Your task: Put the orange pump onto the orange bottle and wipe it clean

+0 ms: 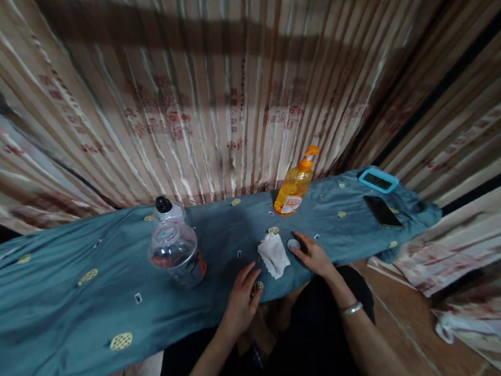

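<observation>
A small white disc [294,244] is placed near the front edge of the counter [219,232], which is covered by a dark teal cloth printed with yellow pineapple-like motifs. The disc is flanked by the thumb and forefinger of the right hand [316,258], whose fingers are parted by about its width; whether it is gripped or merely touched cannot be told. A silvery bracelet [351,309] is worn on the right wrist.

Just to the left of the disc, a crumpled white wipe [273,255] is spread on the cloth, apart from both hands. Its left side is neared by the left hand [240,304], which is held at the counter's front edge with the fingers loosely bent and the thumb set apart; nothing is seen to be grasped by it.

Behind the disc, an orange pump bottle [295,189] is stood upright near the curtain [224,96] by which the counter is backed. Farther left, a clear plastic container [175,254] is set down, and a black-capped bottle [166,208] is partly hidden by it. Toward the right end, a dark phone [382,211] is laid flat, with a blue-framed device [378,180] placed just behind it.
</observation>
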Action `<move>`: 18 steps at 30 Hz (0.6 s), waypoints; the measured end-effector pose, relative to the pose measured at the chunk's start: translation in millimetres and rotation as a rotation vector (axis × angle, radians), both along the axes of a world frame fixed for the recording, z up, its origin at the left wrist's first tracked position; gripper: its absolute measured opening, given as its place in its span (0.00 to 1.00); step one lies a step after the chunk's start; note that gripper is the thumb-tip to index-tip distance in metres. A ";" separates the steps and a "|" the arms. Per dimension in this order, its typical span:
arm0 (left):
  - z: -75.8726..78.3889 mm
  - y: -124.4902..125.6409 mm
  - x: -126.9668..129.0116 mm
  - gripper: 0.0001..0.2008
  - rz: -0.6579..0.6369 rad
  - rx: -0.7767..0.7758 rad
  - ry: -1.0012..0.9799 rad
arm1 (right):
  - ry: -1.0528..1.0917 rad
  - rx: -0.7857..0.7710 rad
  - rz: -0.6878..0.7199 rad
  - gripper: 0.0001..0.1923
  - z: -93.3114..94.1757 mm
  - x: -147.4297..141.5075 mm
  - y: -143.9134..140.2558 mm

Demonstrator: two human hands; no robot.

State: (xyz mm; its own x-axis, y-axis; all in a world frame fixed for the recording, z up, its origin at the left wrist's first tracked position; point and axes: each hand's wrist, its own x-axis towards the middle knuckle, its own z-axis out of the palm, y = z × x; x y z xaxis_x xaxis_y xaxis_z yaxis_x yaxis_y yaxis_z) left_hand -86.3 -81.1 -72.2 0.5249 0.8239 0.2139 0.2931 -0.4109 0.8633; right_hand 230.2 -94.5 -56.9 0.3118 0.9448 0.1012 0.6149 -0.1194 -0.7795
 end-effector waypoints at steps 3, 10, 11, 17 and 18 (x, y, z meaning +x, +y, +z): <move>1.0 3.8 -0.5 0.20 -0.009 0.000 -0.021 | -0.082 -0.020 0.039 0.29 3.0 -3.5 0.8; 10.8 9.6 -0.1 0.20 -0.014 -0.072 -0.012 | -0.143 -0.018 0.048 0.39 24.7 -28.4 -19.8; 12.3 10.1 0.9 0.20 -0.015 -0.077 -0.020 | -0.129 -0.024 0.086 0.43 27.6 -36.7 -24.0; 23.4 10.4 7.6 0.20 0.069 -0.176 -0.145 | 0.076 0.031 0.107 0.23 28.5 -76.5 -14.6; 25.4 9.2 6.9 0.21 0.104 -0.222 -0.183 | 0.142 0.057 0.070 0.16 28.4 -77.1 -8.2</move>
State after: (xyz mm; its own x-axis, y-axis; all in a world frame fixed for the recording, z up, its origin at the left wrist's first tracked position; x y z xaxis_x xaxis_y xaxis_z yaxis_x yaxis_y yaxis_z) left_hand -79.4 -71.9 -46.8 0.4046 0.9084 0.1055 0.1551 -0.1819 0.9710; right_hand 153.1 -102.7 -28.5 0.2601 0.9587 0.1150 0.5034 -0.0330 -0.8634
